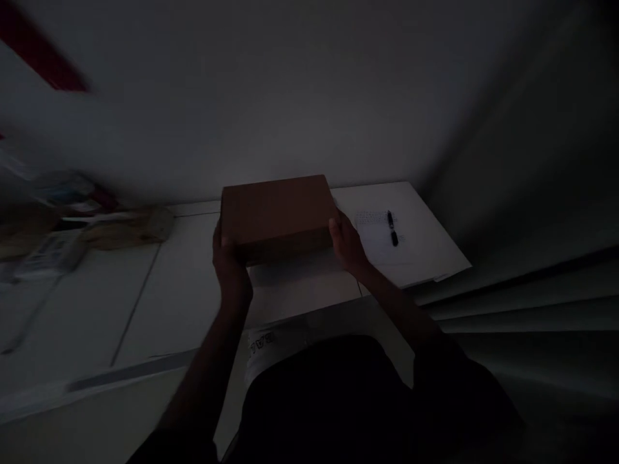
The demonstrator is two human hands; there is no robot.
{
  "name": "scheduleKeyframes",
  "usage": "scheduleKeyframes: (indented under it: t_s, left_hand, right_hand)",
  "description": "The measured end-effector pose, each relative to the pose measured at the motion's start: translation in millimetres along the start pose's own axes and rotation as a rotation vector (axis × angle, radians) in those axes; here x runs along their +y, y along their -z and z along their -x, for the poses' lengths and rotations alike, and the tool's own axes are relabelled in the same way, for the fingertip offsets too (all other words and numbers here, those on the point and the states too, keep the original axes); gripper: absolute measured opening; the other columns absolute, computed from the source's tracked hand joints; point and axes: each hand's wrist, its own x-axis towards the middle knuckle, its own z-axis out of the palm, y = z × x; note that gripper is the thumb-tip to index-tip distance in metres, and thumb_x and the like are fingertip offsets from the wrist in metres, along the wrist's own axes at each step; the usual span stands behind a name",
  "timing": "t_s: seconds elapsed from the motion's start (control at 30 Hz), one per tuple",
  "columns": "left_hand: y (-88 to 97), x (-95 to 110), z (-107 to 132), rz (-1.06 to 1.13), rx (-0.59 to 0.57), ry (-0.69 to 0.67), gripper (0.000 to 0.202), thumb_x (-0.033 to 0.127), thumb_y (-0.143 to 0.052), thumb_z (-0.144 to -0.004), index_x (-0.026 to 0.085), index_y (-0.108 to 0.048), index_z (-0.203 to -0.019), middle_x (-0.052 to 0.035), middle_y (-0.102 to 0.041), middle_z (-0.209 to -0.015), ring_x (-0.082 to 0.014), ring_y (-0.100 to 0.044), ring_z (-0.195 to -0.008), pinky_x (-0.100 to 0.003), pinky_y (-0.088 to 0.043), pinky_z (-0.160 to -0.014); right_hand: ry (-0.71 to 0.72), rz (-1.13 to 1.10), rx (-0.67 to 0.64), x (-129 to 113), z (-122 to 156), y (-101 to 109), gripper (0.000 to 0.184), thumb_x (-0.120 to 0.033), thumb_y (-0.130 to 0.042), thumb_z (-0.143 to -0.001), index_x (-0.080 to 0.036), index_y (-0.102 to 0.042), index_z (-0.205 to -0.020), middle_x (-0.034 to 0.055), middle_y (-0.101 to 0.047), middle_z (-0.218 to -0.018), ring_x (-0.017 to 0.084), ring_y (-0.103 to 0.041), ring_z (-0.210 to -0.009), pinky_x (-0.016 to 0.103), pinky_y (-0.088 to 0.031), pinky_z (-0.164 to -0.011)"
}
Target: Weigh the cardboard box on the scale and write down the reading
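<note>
Between my two hands is a brown cardboard box, its lid closed and its long side toward me. My left hand grips the box's left end, thumb on the front face and fingers hidden behind. At the right end, my right hand clasps the box with the thumb at the front corner. The box appears held a little above the white table; dim light makes the exact gap hard to judge.
To the right lie a notepad and a black pen on top of it. Farther left are a brown paper-like package and a pale box, both blurred. A wall rises behind the table. Curtain-like folds hang at right.
</note>
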Motion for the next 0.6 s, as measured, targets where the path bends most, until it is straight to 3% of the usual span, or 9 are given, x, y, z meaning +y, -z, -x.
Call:
scheduleKeyframes:
  t_s: [0.23, 0.6]
  left_hand:
    - [-16.1, -6.7, 7.2, -0.003, -0.022, 0.041, 0.056, 0.047, -0.047, -0.101, 0.013, -0.051, -0.145, -0.0123, -0.050, -0.147, -0.0243, -0.049, -0.133, -0.034, -0.039, -0.111]
    - [-17.0, -11.7, 12.9, 0.007, -0.043, 0.091, 0.055, 0.045, -0.046, -0.102, 0.012, -0.050, -0.146, -0.0129, -0.051, -0.146, -0.0259, -0.049, -0.133, -0.038, -0.039, -0.111]
  right_hand:
    - [-0.035, 0.082, 0.025, 9.7, 9.7, 13.0, 0.077, -0.075, -0.019, -0.100, -0.018, -0.045, -0.145, 0.0137, -0.052, -0.137, 0.030, -0.051, -0.128, 0.046, -0.050, -0.104]
    - [-0.065, 0.089, 0.019, 19.7, 14.4, 13.9, 0.075, -0.074, -0.020, -0.101, -0.019, -0.045, -0.147, 0.0127, -0.051, -0.140, 0.029, -0.049, -0.131, 0.046, -0.045, -0.109]
